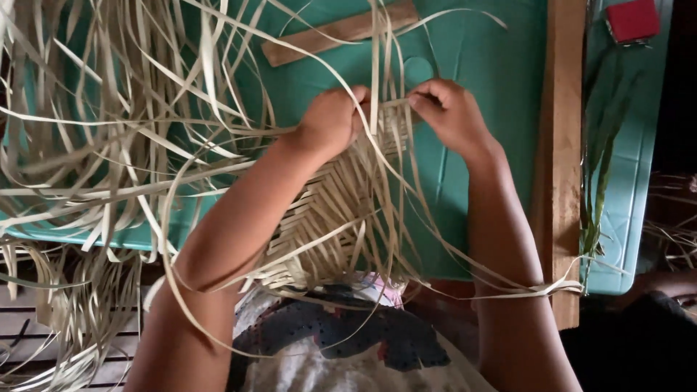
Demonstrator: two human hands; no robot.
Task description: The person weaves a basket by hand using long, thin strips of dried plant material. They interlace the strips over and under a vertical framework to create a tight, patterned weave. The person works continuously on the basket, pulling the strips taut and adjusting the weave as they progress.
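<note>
Nearest the camera, the person's lap showed a pale garment (341,356) with dark patches, and both bare forearms reached away from it over the work. Below the left forearm, loose pale strips hung past the edge of the bench onto a slatted wooden floor (43,327).

Across the lap and the near edge of the bench lay a woven mat (327,218) of pale dried leaf strips, plaited in a herringbone pattern, its far end raised toward the hands. From its edges many loose strips (116,123) fanned out, most of them spreading in a tangle to the left, a few trailing right across the right forearm.

At the far edge of the weave, the left hand (330,120) was curled into a fist, its grip closed on the mat's unfinished edge and the strips rising from it. Just beside it, the right hand (450,112) had its fingers pinched together on a strip at the same edge. The two hands were near each other, with upright strips between them.

The bench (486,65) beneath was covered in a teal sheet. A long wooden plank (563,131) ran along its right side; beyond that lay green leaves (599,160). Farther off, a short wooden bar (337,33) lay slantwise, and a red box (633,19) sat at the far right corner.
</note>
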